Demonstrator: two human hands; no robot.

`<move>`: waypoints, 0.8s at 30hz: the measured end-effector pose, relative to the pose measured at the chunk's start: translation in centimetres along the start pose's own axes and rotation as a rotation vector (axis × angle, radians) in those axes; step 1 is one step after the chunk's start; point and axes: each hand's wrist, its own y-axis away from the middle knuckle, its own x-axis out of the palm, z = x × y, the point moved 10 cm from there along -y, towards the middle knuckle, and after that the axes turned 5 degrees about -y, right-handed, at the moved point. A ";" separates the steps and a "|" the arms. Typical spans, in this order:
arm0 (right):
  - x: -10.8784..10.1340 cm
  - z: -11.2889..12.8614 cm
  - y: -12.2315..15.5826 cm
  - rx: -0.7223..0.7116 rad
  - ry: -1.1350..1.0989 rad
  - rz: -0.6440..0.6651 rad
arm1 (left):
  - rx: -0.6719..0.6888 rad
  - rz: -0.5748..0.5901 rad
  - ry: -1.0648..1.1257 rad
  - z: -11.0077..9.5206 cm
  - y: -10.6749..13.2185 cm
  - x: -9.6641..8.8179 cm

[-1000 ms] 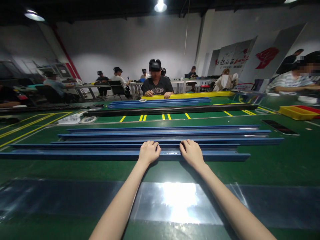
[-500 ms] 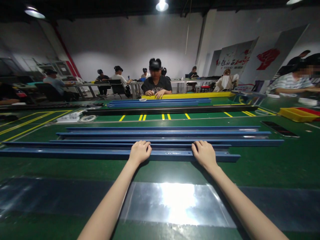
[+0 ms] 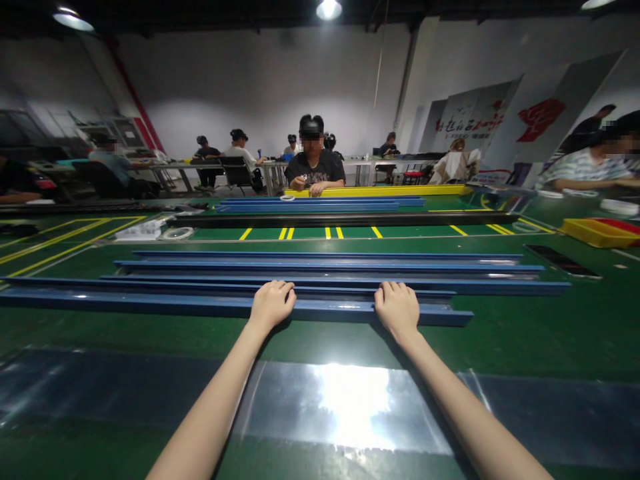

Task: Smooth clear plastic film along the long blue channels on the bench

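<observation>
Both my hands rest on the nearest blue channel rail (image 3: 334, 313), a long U-shaped profile lying across the green table. My left hand (image 3: 273, 303) curls over it left of its middle, fingers wrapped across the top. Further right, my right hand (image 3: 397, 308) grips the same rail, its fingertips hidden behind the edge. Just behind lie more blue channel rails (image 3: 330, 268), roughly parallel and close together. Nearer to me, a clear plastic sheet (image 3: 300, 407) stretches flat beneath my forearms and reflects a bright light.
A long black rail (image 3: 345, 219) lies farther back, beyond it blue strips (image 3: 320, 204) and a yellow rail (image 3: 380, 191). A phone (image 3: 563, 261) and a yellow tray (image 3: 595, 231) are at the right. Across the table a person (image 3: 315, 167) sits working.
My hands and the nearest blue channel rail have shifted slightly left, and its right end now sits a little farther left. The rails behind have hardly moved.
</observation>
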 end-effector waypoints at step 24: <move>0.0 2.5 0.0 -0.014 -0.025 0.005 | -0.056 0.080 -0.008 1.5 0.3 0.0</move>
